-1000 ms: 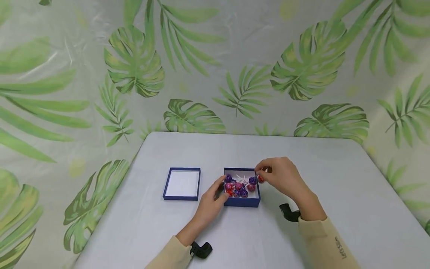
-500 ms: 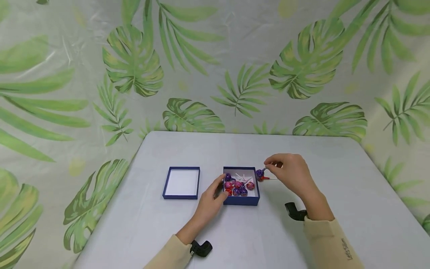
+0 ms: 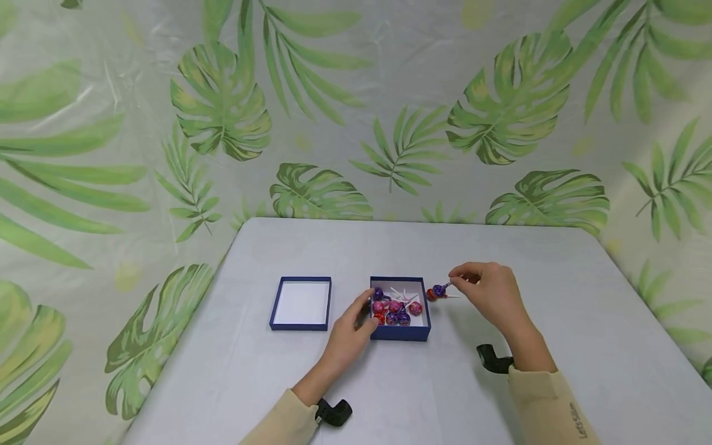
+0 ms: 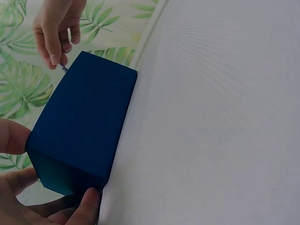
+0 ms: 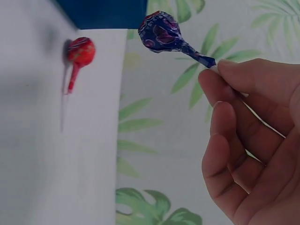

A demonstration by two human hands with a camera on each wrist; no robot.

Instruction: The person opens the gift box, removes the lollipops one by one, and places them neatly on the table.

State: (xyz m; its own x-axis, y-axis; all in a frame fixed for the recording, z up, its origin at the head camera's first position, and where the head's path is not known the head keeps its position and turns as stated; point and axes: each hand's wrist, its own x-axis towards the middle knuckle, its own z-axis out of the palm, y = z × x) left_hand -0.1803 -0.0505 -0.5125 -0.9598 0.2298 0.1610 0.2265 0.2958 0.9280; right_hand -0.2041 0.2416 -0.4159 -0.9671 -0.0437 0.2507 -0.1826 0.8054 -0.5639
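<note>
A blue box (image 3: 400,334) with a white inside holds several wrapped lollipops (image 3: 394,306), purple, pink and red, their white sticks pointing mostly to the back. My left hand (image 3: 350,334) grips the box at its left end, thumb and fingers spread round the corners in the left wrist view. To the right of the box, my right hand (image 3: 489,293) pinches a purple lollipop (image 5: 161,33) by its stick between thumb and index finger, the candy end pointing left. A red lollipop (image 5: 81,52) lies on the table beside the box, partly overlapped by the purple one in the head view.
A shallow blue-rimmed lid (image 3: 301,304), white inside, lies to the left of the box. All of this is on a white-covered table (image 3: 400,395). A leaf-patterned sheet (image 3: 334,93) hangs behind the far edge.
My right hand has lifted the purple lollipop out of the box and moved right with it. The red lollipop now lies outside, released from that hand. My left hand has stayed at the box.
</note>
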